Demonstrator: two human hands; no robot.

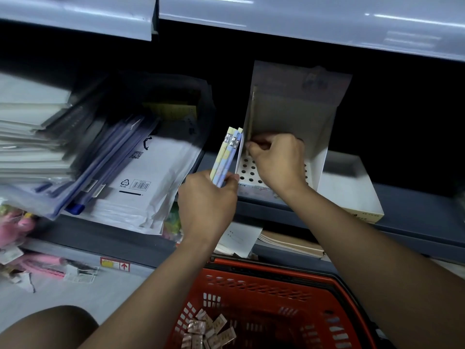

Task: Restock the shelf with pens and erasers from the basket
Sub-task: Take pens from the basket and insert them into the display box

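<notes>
My left hand (pixel 207 200) grips a small bunch of pastel pencils (pixel 226 153) with silver ferrules, held upright just left of a white display box (pixel 324 157) on the shelf. The box has a perforated insert (pixel 245 171) with round holes. My right hand (pixel 276 159) is inside the box with its fingers pinched; whether they hold a thin pencil I cannot tell. Below, a red basket (pixel 264 280) holds several wrapped erasers (pixel 208 328).
Plastic-wrapped folders and white pouches (pixel 141 182) lie stacked on the shelf at left. A beige carton (pixel 357 197) sits right of the display box. Notebooks (pixel 289 243) lie on the lower shelf. Pink items (pixel 22 227) are at far left. A shelf edge (pixel 302 23) overhangs.
</notes>
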